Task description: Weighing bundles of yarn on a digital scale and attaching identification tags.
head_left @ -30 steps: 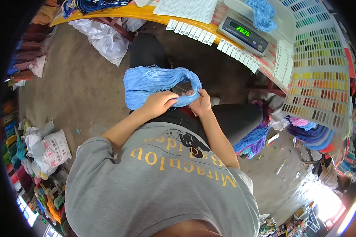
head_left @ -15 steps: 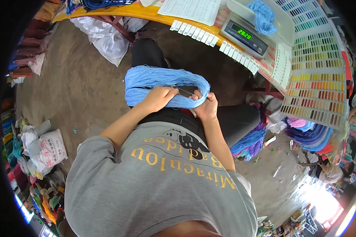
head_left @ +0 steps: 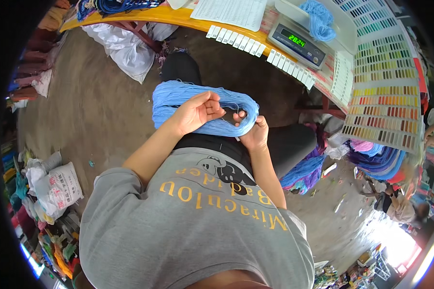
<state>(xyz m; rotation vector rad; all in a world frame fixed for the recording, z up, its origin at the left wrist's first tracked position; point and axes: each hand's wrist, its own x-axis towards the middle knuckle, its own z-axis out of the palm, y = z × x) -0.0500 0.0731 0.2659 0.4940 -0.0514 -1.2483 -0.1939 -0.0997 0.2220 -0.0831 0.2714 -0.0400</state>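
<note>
A thick loop of light blue yarn point(head_left: 178, 94) lies stretched across my lap. My left hand point(head_left: 195, 111) rests on the middle of the skein, fingers curled and pinching a thin strand. At the skein's right end my right hand point(head_left: 253, 132) grips the blue yarn from below, thumb up against the bend. The two hands are close together, a few strands running between them.
An orange table edge point(head_left: 144, 14) curves across the top. It carries a digital scale point(head_left: 296, 43) with blue yarn point(head_left: 318, 19) on its pan, paper sheets and white tags. A colour sample chart point(head_left: 383, 86) stands at right. White sacks point(head_left: 55, 185) and more yarn lie on the floor.
My left hand has lifted off the skein's middle and opened a little, drawing out a strand. The skein has spread wider to the right.
</note>
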